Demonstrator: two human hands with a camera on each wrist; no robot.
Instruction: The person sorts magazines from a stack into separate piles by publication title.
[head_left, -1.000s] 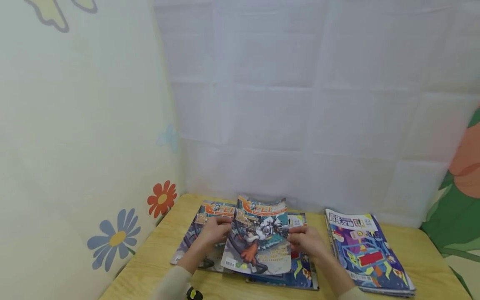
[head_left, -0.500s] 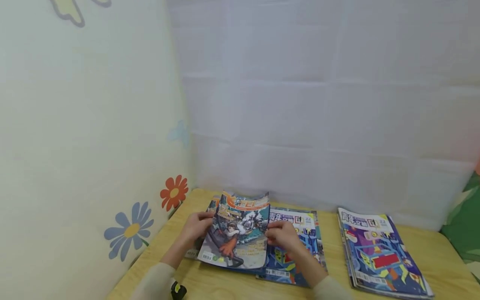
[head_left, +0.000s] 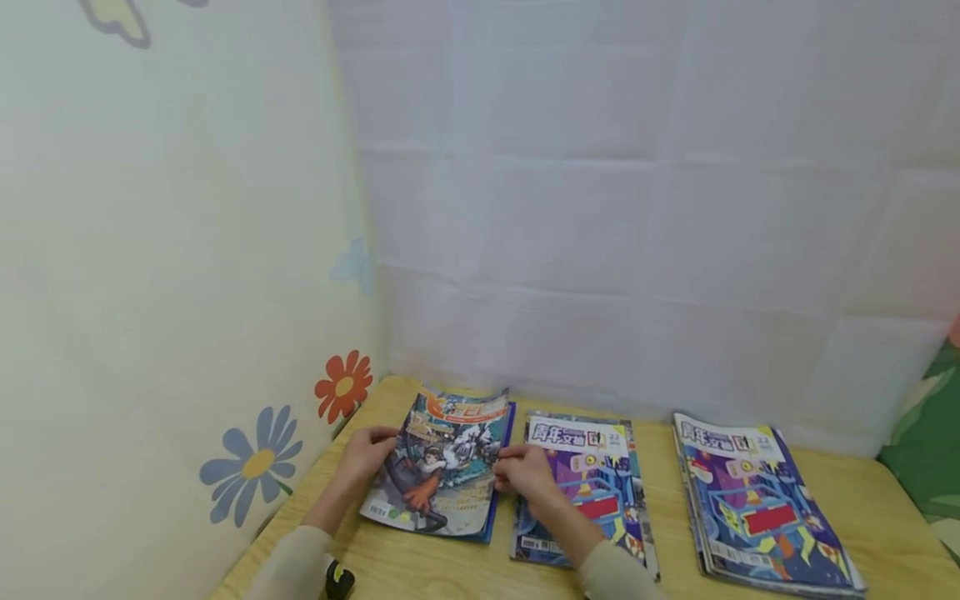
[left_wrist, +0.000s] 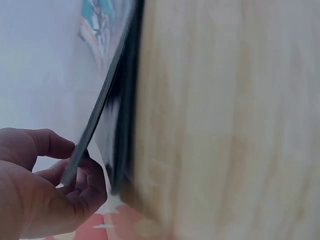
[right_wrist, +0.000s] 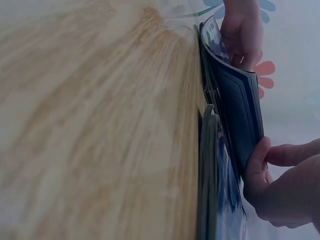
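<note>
A magazine (head_left: 446,471) with an orange title and a figure in red is held by its two side edges above the left part of the table. My left hand (head_left: 365,454) pinches its left edge; in the left wrist view the thumb and fingers of that hand (left_wrist: 60,185) grip the raised edge, with other magazines (left_wrist: 125,125) lying just under it. At the opposite edge my right hand (head_left: 527,475) pinches between thumb and fingers, its blue back cover (right_wrist: 235,105) showing in the right wrist view. The held magazine hides most of those beneath.
A purple-covered magazine (head_left: 581,467) lies on others mid-table, partly behind my right forearm. Farther right stands a thicker stack (head_left: 765,508) with the same cover. A small black and yellow object (head_left: 340,580) is beside my left sleeve. Walls bound the wooden table (head_left: 442,571) at left and back.
Both hands have carried the held magazine leftward and lower, from over the middle pile to over the left one. The purple cover in the middle is now largely uncovered.
</note>
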